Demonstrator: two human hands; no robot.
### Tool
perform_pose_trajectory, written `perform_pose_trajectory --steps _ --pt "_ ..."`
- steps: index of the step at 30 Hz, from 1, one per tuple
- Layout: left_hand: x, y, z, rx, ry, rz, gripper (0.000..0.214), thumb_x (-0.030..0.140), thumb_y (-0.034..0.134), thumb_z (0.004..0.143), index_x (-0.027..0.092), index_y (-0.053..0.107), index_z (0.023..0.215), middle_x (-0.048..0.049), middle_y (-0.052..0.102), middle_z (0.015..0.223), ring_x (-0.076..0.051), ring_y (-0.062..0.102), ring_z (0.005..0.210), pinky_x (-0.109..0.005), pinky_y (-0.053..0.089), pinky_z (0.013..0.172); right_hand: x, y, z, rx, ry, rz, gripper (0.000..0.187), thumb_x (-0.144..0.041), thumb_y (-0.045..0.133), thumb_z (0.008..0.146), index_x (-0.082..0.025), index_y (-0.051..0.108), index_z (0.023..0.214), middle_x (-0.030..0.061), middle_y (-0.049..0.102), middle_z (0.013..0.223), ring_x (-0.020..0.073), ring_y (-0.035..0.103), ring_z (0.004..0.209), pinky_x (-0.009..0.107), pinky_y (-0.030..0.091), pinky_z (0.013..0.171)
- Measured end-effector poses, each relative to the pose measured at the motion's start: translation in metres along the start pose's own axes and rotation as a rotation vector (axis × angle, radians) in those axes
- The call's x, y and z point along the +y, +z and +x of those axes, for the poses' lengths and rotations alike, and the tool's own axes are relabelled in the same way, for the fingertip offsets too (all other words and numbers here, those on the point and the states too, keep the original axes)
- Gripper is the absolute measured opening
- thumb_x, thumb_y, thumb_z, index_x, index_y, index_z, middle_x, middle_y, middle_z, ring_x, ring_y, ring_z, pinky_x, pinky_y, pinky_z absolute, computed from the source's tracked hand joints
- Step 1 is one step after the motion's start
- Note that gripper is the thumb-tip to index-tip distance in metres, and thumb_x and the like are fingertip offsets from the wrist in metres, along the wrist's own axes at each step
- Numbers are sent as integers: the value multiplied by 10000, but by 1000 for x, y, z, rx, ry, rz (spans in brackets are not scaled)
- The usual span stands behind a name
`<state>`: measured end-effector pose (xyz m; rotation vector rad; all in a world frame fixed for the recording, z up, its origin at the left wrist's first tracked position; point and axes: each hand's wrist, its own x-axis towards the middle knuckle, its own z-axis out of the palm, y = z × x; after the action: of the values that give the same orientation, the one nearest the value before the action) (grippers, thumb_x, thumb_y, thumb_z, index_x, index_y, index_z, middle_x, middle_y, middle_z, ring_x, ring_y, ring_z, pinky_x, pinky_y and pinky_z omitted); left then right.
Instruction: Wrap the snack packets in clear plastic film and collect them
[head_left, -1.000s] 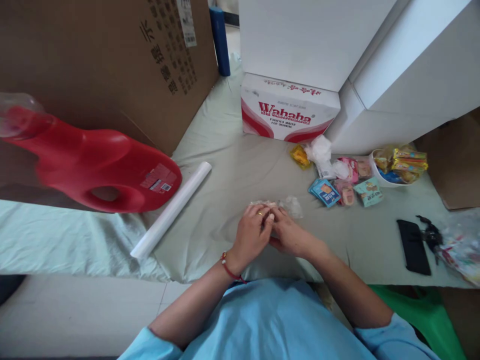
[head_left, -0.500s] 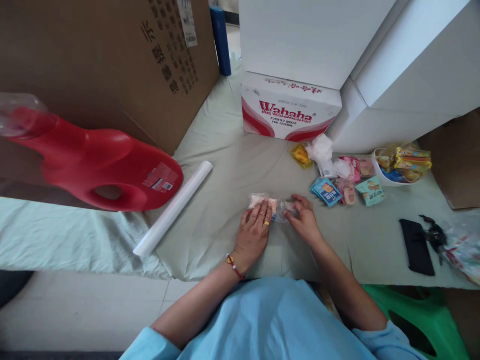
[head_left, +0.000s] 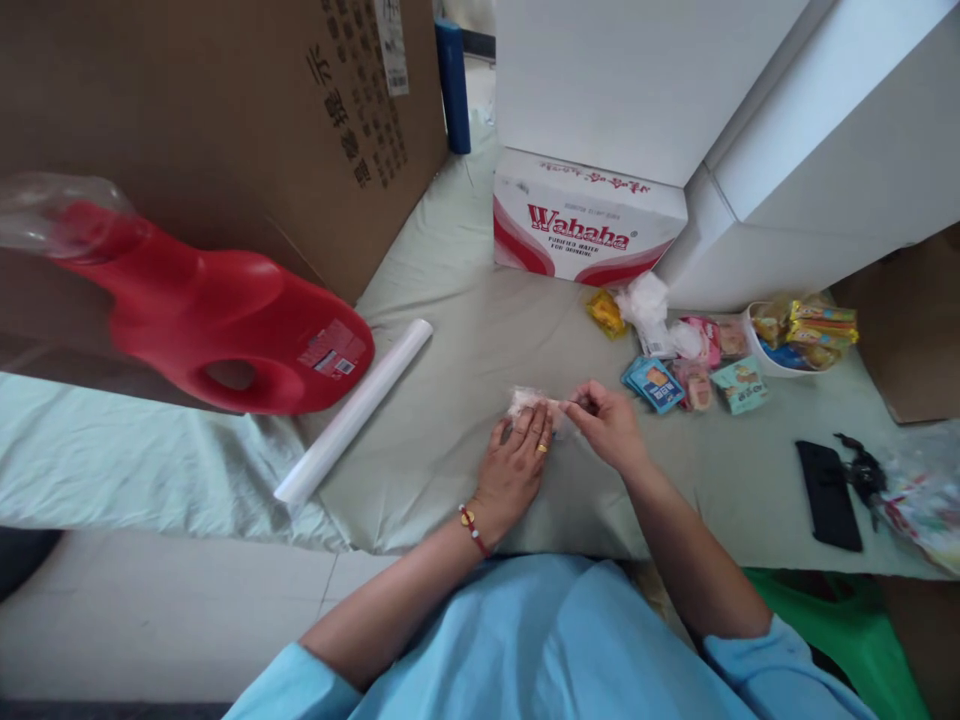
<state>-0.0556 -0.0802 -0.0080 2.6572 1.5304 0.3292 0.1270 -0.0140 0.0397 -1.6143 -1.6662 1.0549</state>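
A small packet in crinkled clear plastic film lies on the cloth-covered table in front of me. My left hand rests on top of it with fingers stretched out, hiding most of it. At the packet's right end, my right hand is closed in a pinch on the edge of the film. A pale roll of film lies slantwise to the left. Right of my hands sit blue packets, a pale green packet, a pink packet and white crumpled plastic.
A big red bottle leans by a large cardboard box at left. A Wahaba-style printed water carton stands at the back. To the right are a white bowl of snacks, a black phone and keys.
My right hand has shifted from lying at the packet's right end to pinching the film there, drawn in closer to the left hand. The left hand stays on the packet.
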Motion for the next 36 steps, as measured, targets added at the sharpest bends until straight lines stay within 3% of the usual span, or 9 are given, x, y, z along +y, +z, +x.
perform_pose_trajectory --steps 4,9,15,19,21,26,31,34,36 --pt "3 4 2 12 4 -9 468 100 404 1013 162 610 1430 -164 607 1534 -290 451 1527 -543 411 1201 -36 25 19 -152 -58 -396 105 -260 595 948 -198 651 884 51 729 860 165 628 784 259 422 719" --pt "0 5 1 87 -17 -98 422 95 445 970 89 644 1343 -210 660 1428 -315 495 1483 -534 439 1211 -62 49 34 -276 -63 -668 202 -248 512 1041 -180 699 1005 113 757 1015 206 685 909 283 443 762" --pt "-15 -8 -28 261 22 -424 292 85 484 931 144 711 1106 -143 772 1124 -265 701 1168 -433 596 1028 -63 66 20 -239 -151 -924 266 -184 434 1068 -165 632 1245 177 674 1189 266 662 1044 354 510 820" --pt "-28 -15 -45 346 -134 -528 190 115 520 945 194 688 982 -79 788 982 -226 743 980 -381 611 901 -63 72 7 -217 -349 -977 318 -401 657 1005 -141 642 1187 170 648 1189 315 580 1144 428 505 939" --pt "-34 -18 -48 362 -186 -577 183 111 522 950 203 680 966 -57 787 959 -198 745 931 -345 603 870 -61 73 4 -213 -388 -992 352 -406 719 965 -137 645 1180 158 647 1186 316 566 1131 442 496 953" --pt "-44 -22 -49 406 -235 -612 199 118 526 958 210 699 993 -51 793 997 -190 747 968 -334 587 903 -47 71 2 -162 -405 -1031 201 -233 554 1046 -177 667 1203 138 668 1191 310 556 1117 443 490 938" --pt "-49 -25 -45 392 -347 -764 202 189 521 998 226 719 1014 -53 778 1029 -195 732 1026 -354 578 961 -29 44 0 -45 -409 -791 305 -199 469 1070 -187 703 1266 150 689 1274 304 561 1159 437 493 987" --pt "-46 -25 -35 332 -476 -978 247 356 590 1004 229 704 1183 -97 724 1213 -224 694 1154 -372 594 958 -15 13 -3 23 -297 -379 289 -326 519 1071 -202 734 1220 130 726 1171 263 636 1058 397 523 944" --pt "-39 -25 -26 268 -536 -1189 481 486 676 951 226 626 1353 -142 631 1410 -263 640 1285 -383 606 952 -4 -3 -9 -83 -182 -52 316 -433 559 1055 -218 743 1195 94 749 1099 227 681 977 358 545 890"
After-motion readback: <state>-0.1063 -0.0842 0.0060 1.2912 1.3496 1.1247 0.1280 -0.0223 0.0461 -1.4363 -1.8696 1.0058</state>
